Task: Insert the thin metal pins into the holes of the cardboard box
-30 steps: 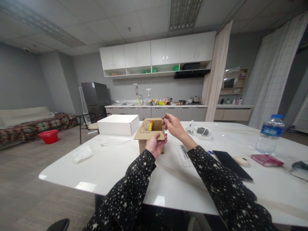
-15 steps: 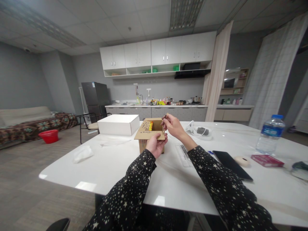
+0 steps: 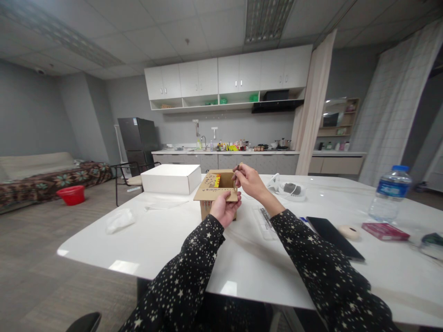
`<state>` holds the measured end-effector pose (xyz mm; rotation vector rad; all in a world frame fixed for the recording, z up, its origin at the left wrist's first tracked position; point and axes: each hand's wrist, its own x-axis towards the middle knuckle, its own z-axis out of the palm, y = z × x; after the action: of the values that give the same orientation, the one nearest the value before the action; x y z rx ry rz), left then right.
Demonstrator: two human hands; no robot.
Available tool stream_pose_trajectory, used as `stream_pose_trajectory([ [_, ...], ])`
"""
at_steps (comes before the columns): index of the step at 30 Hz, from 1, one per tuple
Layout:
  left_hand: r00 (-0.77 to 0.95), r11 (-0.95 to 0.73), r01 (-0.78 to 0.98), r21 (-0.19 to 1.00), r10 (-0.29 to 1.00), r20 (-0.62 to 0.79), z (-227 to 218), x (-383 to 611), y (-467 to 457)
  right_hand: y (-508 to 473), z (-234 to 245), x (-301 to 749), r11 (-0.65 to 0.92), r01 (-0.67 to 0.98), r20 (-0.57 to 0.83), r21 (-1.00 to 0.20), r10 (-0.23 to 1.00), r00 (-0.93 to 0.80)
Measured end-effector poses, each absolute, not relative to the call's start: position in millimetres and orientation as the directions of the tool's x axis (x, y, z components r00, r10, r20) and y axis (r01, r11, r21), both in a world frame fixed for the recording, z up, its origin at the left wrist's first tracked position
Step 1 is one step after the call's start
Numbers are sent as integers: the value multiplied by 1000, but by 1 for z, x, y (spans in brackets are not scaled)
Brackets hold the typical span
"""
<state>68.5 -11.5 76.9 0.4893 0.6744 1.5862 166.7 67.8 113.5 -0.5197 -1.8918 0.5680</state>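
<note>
A brown cardboard box stands on the table with its top open and a flap folded out toward me. Small dark marks dot its cardboard, and a yellow and red piece shows at the opening. My left hand grips the near flap, thumb on top and fingers below. At the box's right rim, my right hand pinches its fingers together on the cardboard edge or a small piece there; which one I cannot tell.
A white box sits behind to the left, with crumpled plastic nearer. On the right are a clear case of thin tools, a white cable coil, a black tablet, a pink box and a water bottle.
</note>
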Motion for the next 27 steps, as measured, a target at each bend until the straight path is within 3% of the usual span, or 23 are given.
stream_pose_trajectory([
  [27,-152,-53,-687,725,986,-72,78,69,-15,60,118,166,800,134,713,-585,586,-386],
])
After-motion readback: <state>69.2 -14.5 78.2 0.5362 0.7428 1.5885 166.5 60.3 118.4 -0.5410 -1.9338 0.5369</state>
